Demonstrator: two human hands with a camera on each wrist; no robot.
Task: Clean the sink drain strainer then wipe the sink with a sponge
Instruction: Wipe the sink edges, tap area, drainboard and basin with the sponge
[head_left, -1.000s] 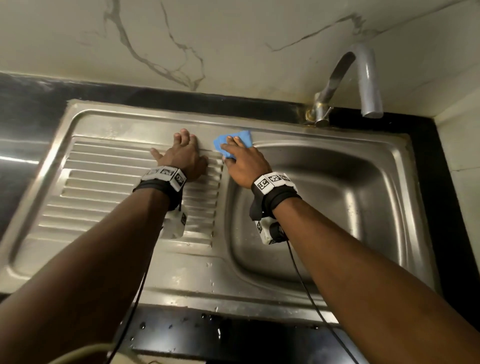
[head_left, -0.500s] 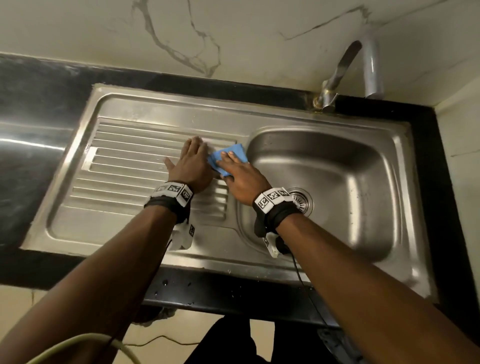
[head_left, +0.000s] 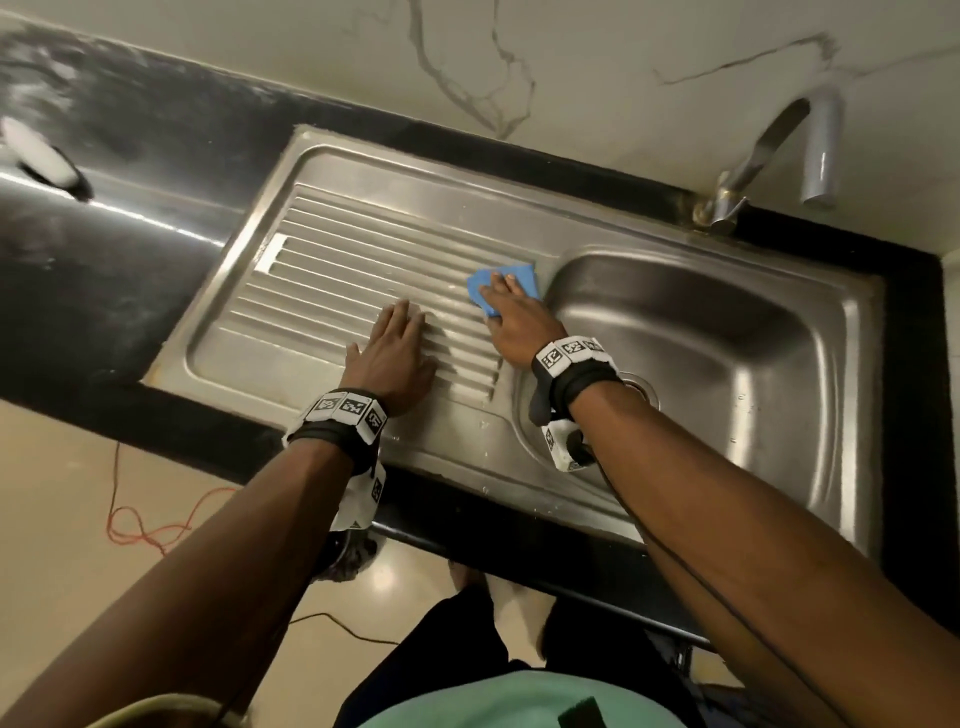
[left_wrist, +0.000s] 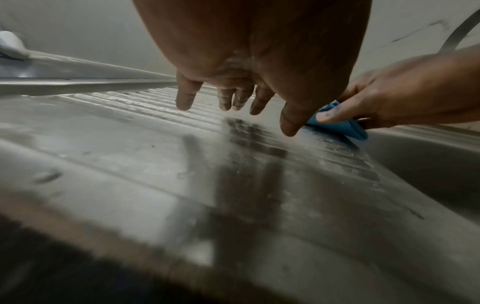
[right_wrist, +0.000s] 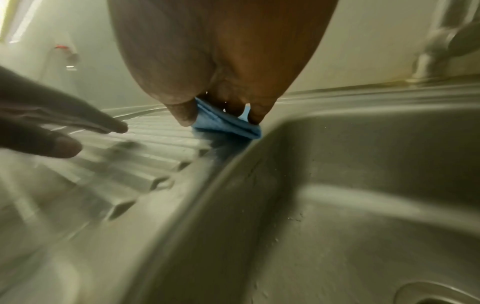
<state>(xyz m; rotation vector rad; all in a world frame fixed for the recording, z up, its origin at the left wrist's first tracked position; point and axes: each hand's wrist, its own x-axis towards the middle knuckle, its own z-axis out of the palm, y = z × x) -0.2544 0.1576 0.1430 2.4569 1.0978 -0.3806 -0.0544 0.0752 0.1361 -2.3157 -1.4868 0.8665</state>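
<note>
A blue sponge (head_left: 519, 275) lies at the right end of the ribbed drainboard (head_left: 337, 270), beside the basin's (head_left: 727, 364) left rim. My right hand (head_left: 506, 312) presses on it, thumb and fingers curled round the sponge (right_wrist: 226, 125) in the right wrist view. My left hand (head_left: 397, 343) lies flat on the ribs with straight fingers, a short gap left of the right hand, holding nothing. From the left wrist, the left hand's fingers (left_wrist: 233, 102) reach the wet steel, with the sponge (left_wrist: 345, 129) to their right. My right wrist partly hides the drain strainer (head_left: 644, 392).
A steel faucet (head_left: 779, 156) stands at the back right, over the basin. Black counter (head_left: 130, 234) surrounds the sink, with a blurred white object (head_left: 47, 161) at far left. A marble wall backs it. A red cord (head_left: 145, 525) lies on the floor below.
The left hand has slid away from the sponge, left and nearer along the drainboard. The right hand keeps rubbing the sponge by the basin rim. The head view has pulled back.
</note>
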